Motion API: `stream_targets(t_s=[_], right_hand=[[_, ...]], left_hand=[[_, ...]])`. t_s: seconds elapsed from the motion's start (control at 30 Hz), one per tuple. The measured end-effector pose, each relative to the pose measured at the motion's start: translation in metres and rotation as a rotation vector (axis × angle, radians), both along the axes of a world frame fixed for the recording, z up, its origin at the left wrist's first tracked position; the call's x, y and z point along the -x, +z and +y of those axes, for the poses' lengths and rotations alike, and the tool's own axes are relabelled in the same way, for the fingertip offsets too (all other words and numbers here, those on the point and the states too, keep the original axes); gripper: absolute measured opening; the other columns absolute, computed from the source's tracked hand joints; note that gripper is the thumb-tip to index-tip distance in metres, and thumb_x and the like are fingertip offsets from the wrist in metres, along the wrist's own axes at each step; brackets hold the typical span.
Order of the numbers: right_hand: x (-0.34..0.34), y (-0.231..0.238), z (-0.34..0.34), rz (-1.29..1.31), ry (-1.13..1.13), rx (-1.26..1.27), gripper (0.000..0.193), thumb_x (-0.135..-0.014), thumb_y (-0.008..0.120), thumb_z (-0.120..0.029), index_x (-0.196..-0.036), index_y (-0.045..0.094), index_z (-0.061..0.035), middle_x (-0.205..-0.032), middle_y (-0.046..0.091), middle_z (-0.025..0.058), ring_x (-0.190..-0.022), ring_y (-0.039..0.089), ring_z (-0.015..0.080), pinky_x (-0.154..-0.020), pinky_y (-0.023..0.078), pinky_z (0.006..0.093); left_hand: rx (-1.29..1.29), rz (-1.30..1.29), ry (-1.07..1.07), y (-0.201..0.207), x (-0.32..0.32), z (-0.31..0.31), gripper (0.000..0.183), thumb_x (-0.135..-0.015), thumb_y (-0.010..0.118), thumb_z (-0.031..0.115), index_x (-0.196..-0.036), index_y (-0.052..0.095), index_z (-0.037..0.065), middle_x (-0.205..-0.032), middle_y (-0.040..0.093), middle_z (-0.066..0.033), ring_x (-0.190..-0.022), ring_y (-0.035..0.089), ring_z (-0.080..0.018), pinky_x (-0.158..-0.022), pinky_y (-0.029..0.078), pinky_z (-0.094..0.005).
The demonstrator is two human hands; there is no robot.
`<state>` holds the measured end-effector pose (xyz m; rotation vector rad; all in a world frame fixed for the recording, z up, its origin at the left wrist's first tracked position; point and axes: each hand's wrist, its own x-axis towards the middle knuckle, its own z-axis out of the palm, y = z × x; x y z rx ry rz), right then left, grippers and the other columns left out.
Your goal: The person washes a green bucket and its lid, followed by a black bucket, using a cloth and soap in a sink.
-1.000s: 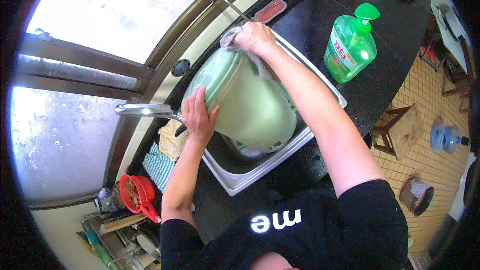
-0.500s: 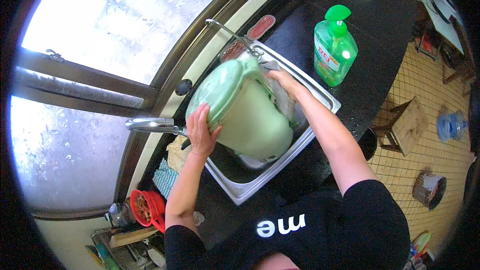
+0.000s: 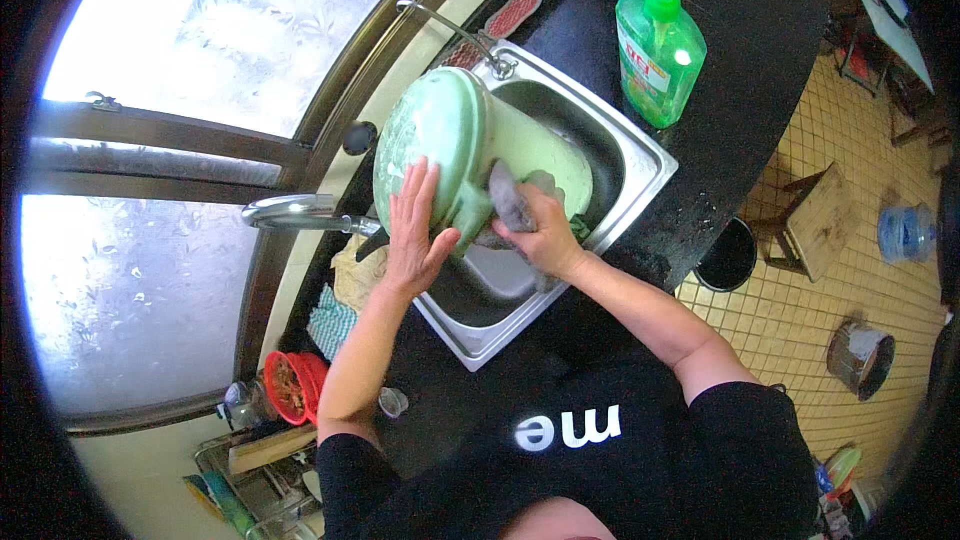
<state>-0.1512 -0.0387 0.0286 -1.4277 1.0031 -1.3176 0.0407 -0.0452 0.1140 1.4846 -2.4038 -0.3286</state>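
Observation:
A pale green plastic bucket (image 3: 540, 155) lies tilted over the steel sink (image 3: 640, 175), its broad round end (image 3: 425, 130) toward the tap and the window. My left hand (image 3: 410, 240) is open, fingers stretched out and laid flat against that round end. In my right hand (image 3: 545, 235) a bunched grey cloth (image 3: 512, 198) is gripped, pressed to the bucket's near side just below its rim. Part of the cloth hangs down under the hand. The inside of the bucket cannot be seen.
A chrome tap (image 3: 310, 210) reaches in beside my left hand. Green pump bottle (image 3: 660, 55) stands on the black counter right of the sink. Left lie a beige cloth (image 3: 357, 275), a checked cloth (image 3: 332, 322) and a red basket (image 3: 295, 385). A stool (image 3: 815, 220) and black bucket (image 3: 728, 258) stand on the floor.
My right hand has brought the grey cloth from the bucket's far side to its near side. The bucket has turned, and my left hand now lies flatter on its round end.

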Motion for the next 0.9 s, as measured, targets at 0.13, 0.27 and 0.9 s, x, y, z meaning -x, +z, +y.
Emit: stream_targets(t_s=[0.13,0.27,0.9], right_hand=[[-0.023,-0.007,0.009,0.097,-0.003,0.184,0.042,-0.062,0.069,-0.021,-0.097,0.054,-0.0015,-0.090,0.055,0.0186,-0.088,0.053,0.0383,-0.078,0.042,0.0428],[-0.034,-0.017,-0.001,-0.126,0.047,0.103,0.042,-0.066,0.068,-0.023,-0.099,0.054,-0.0022,-0.093,0.057,0.0167,-0.090,0.054,0.0359,-0.081,0.042,0.0413],[-0.058,-0.001,-0.099,0.109,-0.398,-0.208,0.052,-0.084,0.050,-0.043,-0.117,0.046,-0.0025,-0.115,0.048,0.0225,-0.112,0.041,0.0392,-0.089,0.028,0.0576]], left_hand=[[0.035,-0.006,0.243,-0.002,0.029,0.009,0.073,-0.079,0.061,0.040,-0.140,0.026,0.019,-0.144,0.018,-0.0202,-0.133,0.016,-0.0416,-0.100,0.015,-0.0601],[0.199,-0.165,0.209,-0.001,0.036,0.003,0.067,-0.078,0.062,0.038,-0.137,0.033,0.025,-0.143,0.021,-0.0217,-0.130,0.021,-0.0442,-0.098,0.019,-0.0594],[0.215,-0.131,0.137,0.000,0.013,-0.009,0.082,-0.063,0.059,0.002,-0.137,0.024,0.000,-0.139,0.028,-0.0222,-0.130,0.026,-0.0357,-0.104,0.023,-0.0439]])
